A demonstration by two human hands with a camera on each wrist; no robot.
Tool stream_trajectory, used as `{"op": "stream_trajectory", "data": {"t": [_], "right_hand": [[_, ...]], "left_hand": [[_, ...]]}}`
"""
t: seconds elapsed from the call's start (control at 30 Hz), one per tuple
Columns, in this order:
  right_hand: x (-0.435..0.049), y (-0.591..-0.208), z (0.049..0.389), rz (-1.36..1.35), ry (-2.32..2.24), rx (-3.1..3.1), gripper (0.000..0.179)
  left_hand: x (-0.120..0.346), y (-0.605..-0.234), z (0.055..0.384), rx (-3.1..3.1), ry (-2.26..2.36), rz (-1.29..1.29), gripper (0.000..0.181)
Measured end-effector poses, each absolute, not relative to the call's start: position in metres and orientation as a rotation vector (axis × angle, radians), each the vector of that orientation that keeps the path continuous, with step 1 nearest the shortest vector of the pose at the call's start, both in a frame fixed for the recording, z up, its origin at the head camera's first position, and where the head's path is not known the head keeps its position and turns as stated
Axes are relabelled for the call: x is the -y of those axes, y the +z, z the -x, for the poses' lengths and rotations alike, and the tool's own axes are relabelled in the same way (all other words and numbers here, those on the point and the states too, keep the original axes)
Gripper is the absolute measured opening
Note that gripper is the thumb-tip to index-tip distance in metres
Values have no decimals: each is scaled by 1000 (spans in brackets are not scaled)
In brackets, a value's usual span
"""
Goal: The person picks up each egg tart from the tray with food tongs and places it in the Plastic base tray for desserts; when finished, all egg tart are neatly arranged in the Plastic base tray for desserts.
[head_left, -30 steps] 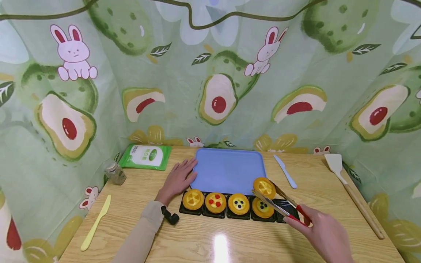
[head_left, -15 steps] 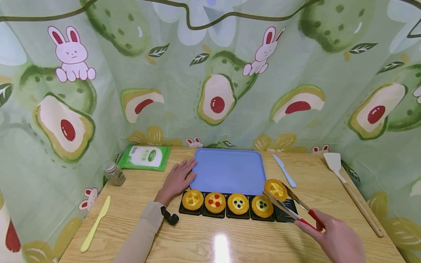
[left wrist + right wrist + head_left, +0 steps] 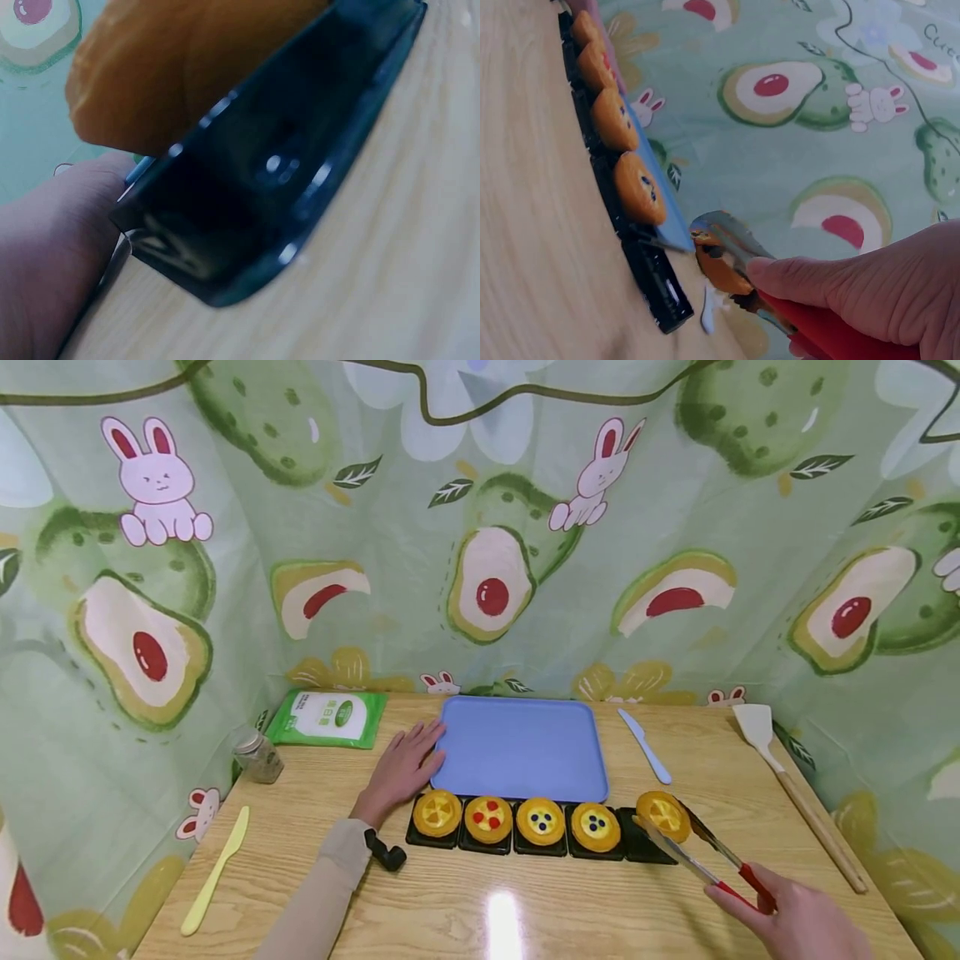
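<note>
My right hand (image 3: 802, 914) grips red-handled metal tongs (image 3: 697, 860), whose ends clamp an egg tart (image 3: 664, 815) with yellow wedge topping. That tart is raised over the rightmost black tray compartment (image 3: 637, 843), partly covering it. In the right wrist view the tart (image 3: 721, 270) hangs between the tong ends, above the tray's bare end section (image 3: 658, 289). My left hand (image 3: 401, 767) lies flat with straight fingers at the left edge of a blue tray (image 3: 517, 747). Several tarts sit in the other compartments: one wedge-topped (image 3: 437, 813), one red-dotted (image 3: 488, 820), two with dark berries (image 3: 541, 822).
A light-blue knife (image 3: 647, 747) and a white spatula with wooden handle (image 3: 795, 793) lie to the right. On the left are a yellow knife (image 3: 217, 870), a small jar (image 3: 258, 756) and a green-and-white packet (image 3: 327, 718). A patterned cloth (image 3: 420, 527) walls the table.
My right hand has moved right, carrying the tart in the tongs from the blue tray's near corner to above the rightmost compartment. The left hand has stayed in place.
</note>
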State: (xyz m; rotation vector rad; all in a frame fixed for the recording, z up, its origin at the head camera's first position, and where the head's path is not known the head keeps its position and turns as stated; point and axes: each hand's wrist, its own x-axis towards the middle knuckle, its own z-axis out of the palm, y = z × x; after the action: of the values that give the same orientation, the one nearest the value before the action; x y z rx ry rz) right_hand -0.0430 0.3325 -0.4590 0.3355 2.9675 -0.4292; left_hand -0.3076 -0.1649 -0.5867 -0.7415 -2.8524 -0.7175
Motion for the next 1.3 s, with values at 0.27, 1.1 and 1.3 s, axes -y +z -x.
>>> {"op": "stream_trajectory", "data": {"t": [0.27,1.1,1.3], "right_hand": [[-336,-474,41,-339,-399,-2887,91],[-335,-483,50,-388,-392,-2851,101],[-338,-482,49,-359,-446,-2831,94]], "left_hand": [[166,-589,308,2865,-718,740,62],[164,-586,307,2861,-733,737,62],[165,-586,307,2854,-724,739,61]]}}
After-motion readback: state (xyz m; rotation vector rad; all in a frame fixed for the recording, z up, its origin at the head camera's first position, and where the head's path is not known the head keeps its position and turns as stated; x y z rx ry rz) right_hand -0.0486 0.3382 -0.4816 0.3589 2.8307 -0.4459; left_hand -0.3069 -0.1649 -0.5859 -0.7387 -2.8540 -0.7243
